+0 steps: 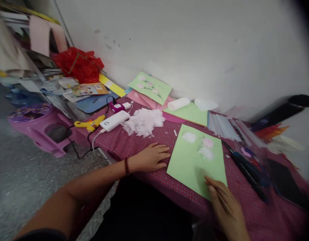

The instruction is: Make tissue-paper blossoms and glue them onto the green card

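My left hand lies flat on the checked tablecloth with its fingers stretched, just left of a light green sheet of paper. Nothing is held in it. Over the sheet's lower right edge, my right hand is closed round a thin stick-like tool; its tip is blurred, so I cannot tell whether it is a brush or a pen. Fluffy white and pink blossom shapes sit on the upper part of the sheet. A pile of torn white tissue-like pieces lies beyond my left hand.
A yellow glue gun and a white power bank with cables lie at the left. Behind stands a green card with blossoms on branches. Clear glue sticks and dark-handled tools are on the right. A pink stool stands left.
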Motion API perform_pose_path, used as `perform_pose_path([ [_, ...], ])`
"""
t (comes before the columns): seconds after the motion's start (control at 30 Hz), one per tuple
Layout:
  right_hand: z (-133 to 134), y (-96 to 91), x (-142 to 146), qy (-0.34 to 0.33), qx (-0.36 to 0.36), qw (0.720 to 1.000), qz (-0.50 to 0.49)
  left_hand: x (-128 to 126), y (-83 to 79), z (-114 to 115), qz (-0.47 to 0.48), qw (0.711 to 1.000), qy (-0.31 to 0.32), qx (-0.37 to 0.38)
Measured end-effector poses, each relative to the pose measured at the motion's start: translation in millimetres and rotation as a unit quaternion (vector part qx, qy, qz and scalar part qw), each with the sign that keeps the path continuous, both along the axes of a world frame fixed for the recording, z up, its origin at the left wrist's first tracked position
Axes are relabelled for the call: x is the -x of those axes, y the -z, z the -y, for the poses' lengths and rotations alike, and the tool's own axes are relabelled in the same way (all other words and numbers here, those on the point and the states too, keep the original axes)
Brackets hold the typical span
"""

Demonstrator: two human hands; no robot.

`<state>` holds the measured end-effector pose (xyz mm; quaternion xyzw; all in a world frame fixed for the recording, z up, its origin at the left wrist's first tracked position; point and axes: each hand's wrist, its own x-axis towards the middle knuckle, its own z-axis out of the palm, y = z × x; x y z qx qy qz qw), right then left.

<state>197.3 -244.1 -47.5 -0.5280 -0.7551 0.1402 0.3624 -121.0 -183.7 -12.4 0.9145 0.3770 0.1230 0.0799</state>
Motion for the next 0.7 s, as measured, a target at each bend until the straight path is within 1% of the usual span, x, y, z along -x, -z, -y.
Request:
perform_pose_path([
  [0.07, 4.8, -3.5, 4.8, -0.008, -0.009, 1.000, -0.024, 1.3, -0.3, 0.0, 0.022, 1.000, -0.005, 0.007],
  [0.13, 9.7, -6.5, 7.0, -0.024, 0.001, 0.999, -0.042, 2.3, 0.4, -2.0, 0.034, 0.999, -0.005, 0.022],
  [0.23, 17.2, -9.4, 2.5, -0.041, 0.014, 0.999, -0.033, 2.6, 3.4, -3.7, 0.027, 0.999, -0.012, 0.031],
  [0.3, 22.6, -12.4, -5.6, -0.032, 0.014, 0.999, -0.016, 2.1, 5.7, 1.3, 0.008, 0.999, -0.021, 0.028],
  [0.4, 26.0, -18.0, -24.0, 0.013, 0.015, 1.000, -0.012, 2.9, 10.2, 17.3, -0.030, 0.999, -0.018, 0.009],
  [0.47, 22.2, -18.8, -39.6, 0.039, 0.030, 0.999, -0.019, 5.0, 15.3, 28.5, -0.052, 0.998, 0.003, -0.015],
  [0.53, 13.5, -15.2, -56.4, 0.049, 0.046, 0.998, -0.016, 8.0, 21.9, 36.3, -0.069, 0.997, 0.018, -0.038],
  [0.6, 2.0, -8.5, -72.4, 0.048, 0.052, 0.997, 0.001, 11.8, 28.8, 40.5, -0.088, 0.995, 0.010, -0.047],
  [0.7, -13.7, 0.8, -88.7, 0.025, 0.037, 0.998, 0.051, 19.7, 36.3, 42.1, -0.109, 0.993, -0.017, -0.030],
])
